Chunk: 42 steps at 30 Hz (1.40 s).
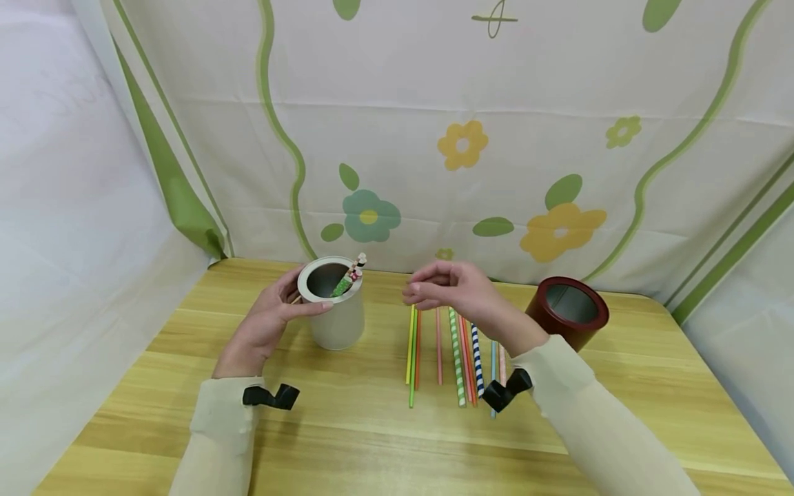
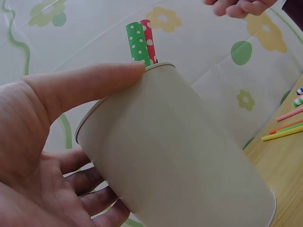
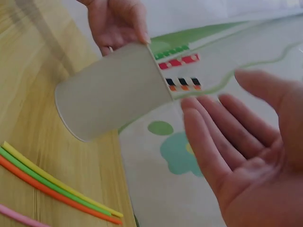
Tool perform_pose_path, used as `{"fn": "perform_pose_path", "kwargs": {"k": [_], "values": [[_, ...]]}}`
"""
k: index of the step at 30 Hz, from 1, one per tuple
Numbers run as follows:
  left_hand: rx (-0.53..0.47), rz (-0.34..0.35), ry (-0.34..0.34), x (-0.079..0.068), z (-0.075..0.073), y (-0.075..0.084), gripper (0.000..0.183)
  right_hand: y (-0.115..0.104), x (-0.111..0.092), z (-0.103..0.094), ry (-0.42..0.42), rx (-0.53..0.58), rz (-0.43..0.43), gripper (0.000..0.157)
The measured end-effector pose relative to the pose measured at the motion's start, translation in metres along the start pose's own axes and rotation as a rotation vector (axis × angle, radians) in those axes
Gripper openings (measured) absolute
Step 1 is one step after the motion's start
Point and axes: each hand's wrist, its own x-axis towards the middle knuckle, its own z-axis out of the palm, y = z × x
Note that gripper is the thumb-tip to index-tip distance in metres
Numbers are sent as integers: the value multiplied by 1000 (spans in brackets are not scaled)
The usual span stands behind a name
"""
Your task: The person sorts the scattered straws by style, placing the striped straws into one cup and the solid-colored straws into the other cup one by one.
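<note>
My left hand [image 1: 268, 317] grips a cream-white can [image 1: 338, 324] at its left side, the thumb lying along the rim and the fingers curled behind the wall. Several patterned straws poke out of this can: a green dotted straw [image 2: 136, 42], a red dotted straw [image 2: 148, 40], a black-and-white striped straw [image 3: 183, 82] and an orange one beside it. To the right of the can, my right hand [image 1: 455, 289] hovers above the table with loosely bent fingers and nothing in them. In the right wrist view its palm and spread thumb face the straw ends.
Loose straws lie in a row beneath my right arm, among them a yellow straw [image 1: 410, 351], a pink straw [image 1: 438, 348], a green-striped straw [image 1: 457, 365] and a blue-striped straw [image 1: 477, 362]. A dark red can [image 1: 573, 313] stands at the right, near the flower-patterned curtain [image 1: 403, 151] behind the wooden table [image 1: 347, 441].
</note>
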Motion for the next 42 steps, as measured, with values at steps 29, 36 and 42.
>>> {"fn": "perform_pose_path", "kwargs": {"k": [29,36,42], "values": [[0,-1,7,1,0,0,86,107,-37,-22,389,-269,163,31],[-8,-5,3,1,0,0,86,114,-35,-13,513,-333,216,22],[-9,-8,3,-1,1,0,86,119,-34,-4,589,-306,236,23]]}}
